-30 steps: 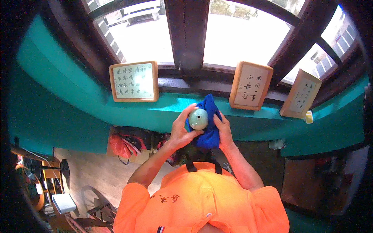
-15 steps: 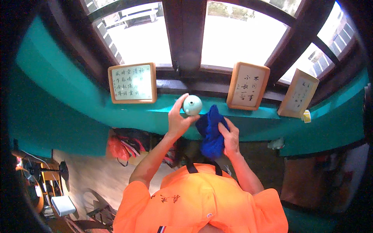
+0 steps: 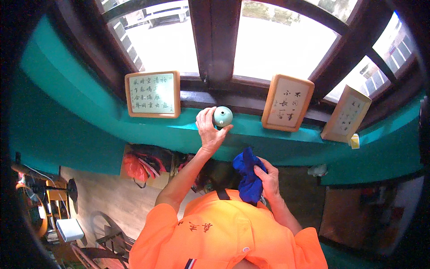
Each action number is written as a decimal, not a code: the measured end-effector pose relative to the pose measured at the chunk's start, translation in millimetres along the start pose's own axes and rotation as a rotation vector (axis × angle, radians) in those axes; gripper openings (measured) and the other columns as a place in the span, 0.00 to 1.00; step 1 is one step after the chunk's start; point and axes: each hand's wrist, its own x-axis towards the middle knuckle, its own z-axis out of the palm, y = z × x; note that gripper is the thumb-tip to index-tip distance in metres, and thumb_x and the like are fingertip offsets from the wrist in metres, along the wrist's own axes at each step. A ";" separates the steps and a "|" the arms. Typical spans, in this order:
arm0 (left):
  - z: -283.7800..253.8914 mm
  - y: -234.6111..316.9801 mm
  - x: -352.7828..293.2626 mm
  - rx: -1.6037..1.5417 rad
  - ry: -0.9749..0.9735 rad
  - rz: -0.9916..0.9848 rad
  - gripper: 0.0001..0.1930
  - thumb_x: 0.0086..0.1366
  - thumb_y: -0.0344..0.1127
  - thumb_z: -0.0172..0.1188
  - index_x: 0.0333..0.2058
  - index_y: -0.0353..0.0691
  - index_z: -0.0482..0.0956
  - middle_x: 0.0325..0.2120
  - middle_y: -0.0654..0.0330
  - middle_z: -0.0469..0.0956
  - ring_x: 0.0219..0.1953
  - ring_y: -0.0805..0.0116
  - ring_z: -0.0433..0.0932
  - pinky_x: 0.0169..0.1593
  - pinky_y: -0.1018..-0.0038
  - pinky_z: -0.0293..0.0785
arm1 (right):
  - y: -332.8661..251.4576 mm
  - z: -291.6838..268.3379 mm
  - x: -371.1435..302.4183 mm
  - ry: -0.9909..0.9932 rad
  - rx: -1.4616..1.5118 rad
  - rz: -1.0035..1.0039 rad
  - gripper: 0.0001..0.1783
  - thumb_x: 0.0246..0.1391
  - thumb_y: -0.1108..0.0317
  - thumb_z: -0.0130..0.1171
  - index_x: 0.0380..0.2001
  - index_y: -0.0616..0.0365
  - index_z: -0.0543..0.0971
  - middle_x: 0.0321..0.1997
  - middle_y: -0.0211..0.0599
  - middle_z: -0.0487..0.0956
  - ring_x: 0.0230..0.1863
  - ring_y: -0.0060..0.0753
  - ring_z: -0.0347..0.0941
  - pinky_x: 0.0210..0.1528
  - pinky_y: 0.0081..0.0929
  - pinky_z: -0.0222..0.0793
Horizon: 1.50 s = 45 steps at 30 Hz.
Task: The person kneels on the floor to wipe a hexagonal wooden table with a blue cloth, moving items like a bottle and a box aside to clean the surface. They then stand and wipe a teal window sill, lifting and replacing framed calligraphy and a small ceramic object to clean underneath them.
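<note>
My left hand [image 3: 210, 130] is wrapped around the side of a small round pale-green ceramic pot [image 3: 223, 115]. The pot has a dark hole in its top and a little knob or spout on the side toward me. It is at the green window ledge [image 3: 244, 127]; whether its base rests there is hidden from above. Lower and to the right, close to my body, my right hand [image 3: 268, 177] grips a crumpled blue cloth [image 3: 249, 172], which hangs down in front of my orange shirt. Cloth and pot are apart.
Framed calligraphy pieces lean along the ledge: one [image 3: 152, 95] left of the pot, two [image 3: 287, 103] [image 3: 347, 113] to its right. A small yellow-and-white packet [image 3: 354, 141] is by the far-right frame. Below the ledge is a red plastic bag [image 3: 136, 167]. Dark-framed windows [image 3: 218, 40] rise behind.
My right hand has drawn the blue cloth down toward my body, away from the pot. My left hand has shifted its hold, its fingers now further around the pot's left side.
</note>
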 end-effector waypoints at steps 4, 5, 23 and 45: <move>0.0 -6.4 -2.3 0.038 -0.029 0.014 0.44 0.38 0.43 0.78 0.56 0.41 0.69 0.51 0.52 0.70 0.57 0.51 0.66 0.60 0.57 0.59 | 1.4 1.9 1.2 -0.025 0.020 0.043 0.19 0.58 0.74 0.58 0.53 0.66 0.76 0.47 0.37 0.81 0.45 0.28 0.77 0.51 0.26 0.72; -0.3 -6.7 -3.0 0.043 -0.034 0.015 0.45 0.38 0.44 0.78 0.57 0.41 0.68 0.51 0.52 0.70 0.57 0.50 0.66 0.60 0.57 0.59 | 0.4 3.7 1.5 -0.030 0.021 0.049 0.19 0.58 0.73 0.58 0.53 0.65 0.76 0.46 0.35 0.81 0.44 0.26 0.77 0.50 0.25 0.72; -85.0 -37.4 15.7 0.077 0.390 0.070 0.34 0.55 0.41 0.71 0.57 0.36 0.68 0.55 0.49 0.69 0.58 0.50 0.67 0.63 0.57 0.61 | -5.2 21.1 1.1 -0.079 0.147 0.160 0.18 0.59 0.77 0.53 0.53 0.67 0.74 0.46 0.40 0.80 0.44 0.31 0.78 0.50 0.30 0.74; -208.1 -225.6 124.0 -0.223 0.065 -0.644 0.29 0.59 0.60 0.64 0.32 0.32 0.83 0.23 0.62 0.79 0.24 0.76 0.74 0.28 0.76 0.70 | 16.0 80.8 -21.6 -0.061 0.130 0.121 0.20 0.57 0.75 0.57 0.53 0.68 0.74 0.47 0.42 0.80 0.44 0.32 0.78 0.51 0.31 0.74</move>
